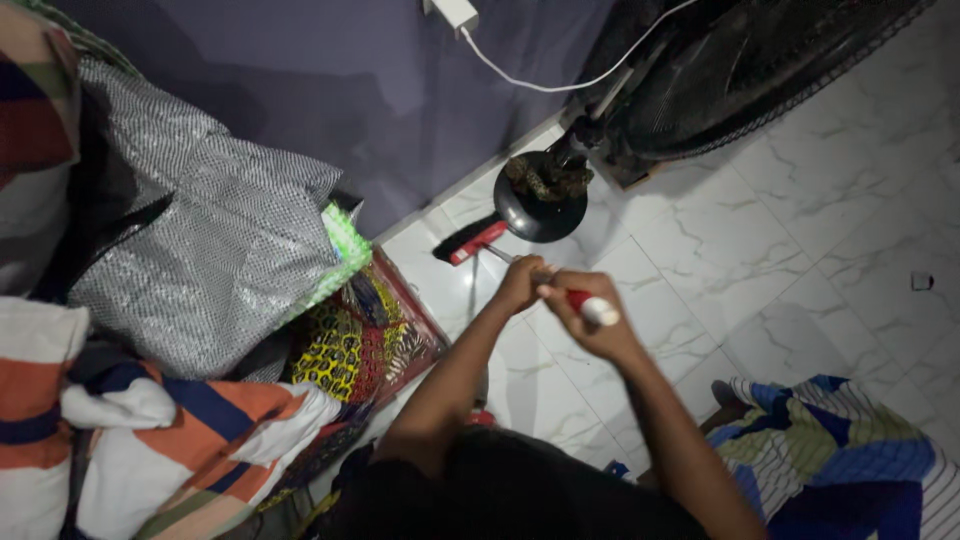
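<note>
A broom with a red head and a metal handle rests on the white marbled floor near the dark wall. My left hand grips the handle lower down. My right hand grips it near the top, where a red section ends in a white cap. Both arms reach forward from the bottom of the view. The broom head lies next to the round black base of a standing fan.
A black fan head leans at the top right. A white charger and cable hang on the wall. Large woven bags, patterned cloth and striped fabric crowd the left. More patterned cloth lies bottom right.
</note>
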